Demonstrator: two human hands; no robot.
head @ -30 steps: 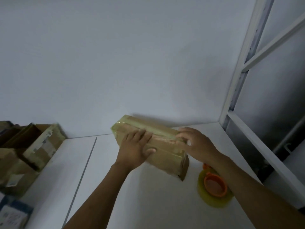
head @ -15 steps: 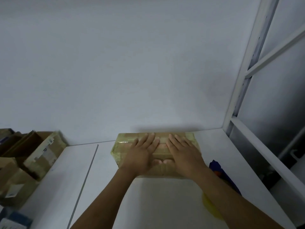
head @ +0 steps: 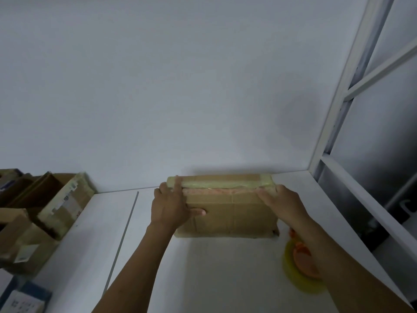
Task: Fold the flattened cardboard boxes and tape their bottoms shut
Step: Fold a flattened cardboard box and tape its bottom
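The box point(head: 232, 213) is showing matt brown cardboard, with glossy yellowish tape point(head: 221, 182) shining along its top. The desk point(head: 214, 267) is looking smooth, white and matt.

L hand point(head: 170, 208) + R hand point(head: 282, 202) grip box point(head: 232, 214) ends; tape roll point(head: 293, 275) by R forearm
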